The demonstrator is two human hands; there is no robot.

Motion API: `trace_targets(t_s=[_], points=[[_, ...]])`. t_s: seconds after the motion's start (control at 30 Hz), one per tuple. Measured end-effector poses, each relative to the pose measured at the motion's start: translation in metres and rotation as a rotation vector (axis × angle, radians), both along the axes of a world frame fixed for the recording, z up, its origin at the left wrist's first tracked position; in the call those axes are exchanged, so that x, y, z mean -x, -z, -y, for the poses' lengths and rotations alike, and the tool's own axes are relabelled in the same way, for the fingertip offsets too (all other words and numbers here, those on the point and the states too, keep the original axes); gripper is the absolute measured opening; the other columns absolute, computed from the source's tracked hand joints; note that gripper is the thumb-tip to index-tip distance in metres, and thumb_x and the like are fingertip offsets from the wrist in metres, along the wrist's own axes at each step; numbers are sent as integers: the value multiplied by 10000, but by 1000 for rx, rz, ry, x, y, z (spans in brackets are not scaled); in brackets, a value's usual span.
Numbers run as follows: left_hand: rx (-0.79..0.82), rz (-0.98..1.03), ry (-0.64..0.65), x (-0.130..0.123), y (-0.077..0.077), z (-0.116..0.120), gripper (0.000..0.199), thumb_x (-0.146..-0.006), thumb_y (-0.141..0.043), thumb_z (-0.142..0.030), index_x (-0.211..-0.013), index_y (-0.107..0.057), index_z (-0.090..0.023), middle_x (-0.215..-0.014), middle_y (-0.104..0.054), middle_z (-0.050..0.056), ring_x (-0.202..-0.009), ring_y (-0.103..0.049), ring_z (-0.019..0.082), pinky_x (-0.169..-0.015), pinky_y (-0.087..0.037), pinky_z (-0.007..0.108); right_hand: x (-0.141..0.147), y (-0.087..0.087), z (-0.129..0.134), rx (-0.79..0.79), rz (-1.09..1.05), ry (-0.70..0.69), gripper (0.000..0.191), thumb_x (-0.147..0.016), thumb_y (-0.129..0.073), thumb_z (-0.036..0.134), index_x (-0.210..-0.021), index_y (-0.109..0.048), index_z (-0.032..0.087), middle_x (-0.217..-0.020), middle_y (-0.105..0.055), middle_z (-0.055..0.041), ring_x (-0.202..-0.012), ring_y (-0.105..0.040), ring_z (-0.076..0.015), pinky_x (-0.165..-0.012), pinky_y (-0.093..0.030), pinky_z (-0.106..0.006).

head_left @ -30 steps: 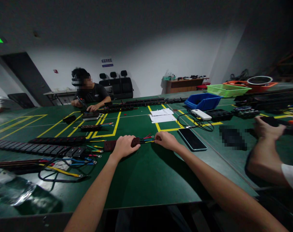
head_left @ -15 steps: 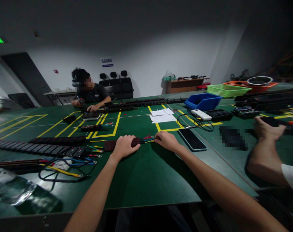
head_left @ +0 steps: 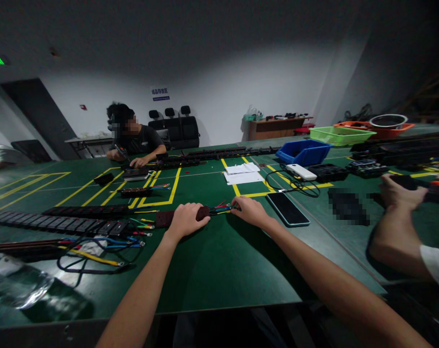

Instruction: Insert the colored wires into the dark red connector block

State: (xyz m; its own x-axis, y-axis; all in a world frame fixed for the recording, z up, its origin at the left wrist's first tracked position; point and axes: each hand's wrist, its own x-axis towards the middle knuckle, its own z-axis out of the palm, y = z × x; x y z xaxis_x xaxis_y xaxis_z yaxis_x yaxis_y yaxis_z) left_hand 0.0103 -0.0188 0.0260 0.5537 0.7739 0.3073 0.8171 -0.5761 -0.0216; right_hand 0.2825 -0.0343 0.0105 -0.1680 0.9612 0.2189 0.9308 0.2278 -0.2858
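My left hand (head_left: pixel 187 218) is wrapped over a dark red-brown strip-shaped block (head_left: pixel 163 219) that lies on the green table. Coloured wires (head_left: pixel 220 209), among them yellow, blue, green and red, come out of the block's right end. At their far ends, my right hand (head_left: pixel 248 210) pinches the wires with thumb and fingertips; which of them it holds is partly hidden. Left of the block lie dark strip assemblies (head_left: pixel 60 223) with lugged wire ends (head_left: pixel 141 234).
A phone (head_left: pixel 288 209) lies right of my right hand, below a white power bank (head_left: pixel 301 172) with a cable. White papers (head_left: pixel 243 173) and a blue bin (head_left: pixel 304 152) are farther back. A plastic bottle (head_left: pixel 20 280) lies at front left. Other people work across and at right.
My right fingertips have shifted slightly at the wire ends, so a little more of the wires shows. My left hand stays on the block.
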Motion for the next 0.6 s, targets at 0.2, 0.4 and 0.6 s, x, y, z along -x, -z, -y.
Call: trace_targets(t_s=[0.2,0.4,0.6], points=[[6,-2,-7,0,0,0,465,-894,-524,-612,-1112,-646,-219,-1004,-709,84,-949,-636,259,-815,-424,366,0,-4,1,16,51,-57,184,-930,-593,362,-973,-728,244,-990,-700,-62,-871,-647,-202,-641,-386,-250],[-5,4,2,1,2,-1,462,-895,-526,-614,-1101,-644,-217,-1003,-708,84,-937,-640,265,-792,-416,365,-2,-6,0,14,75,-101,200,-933,-591,344,-976,-765,254,-1004,-705,-71,-884,-646,-209,-698,-417,-255],[-21,-21,8,1,2,-1,465,-906,-512,-613,-1109,-638,-213,-1003,-709,82,-929,-639,260,-778,-410,363,-6,-9,-1,26,100,-200,223,-952,-569,322,-990,-781,261,-1051,-703,-69,-937,-647,-211,-760,-427,-249]])
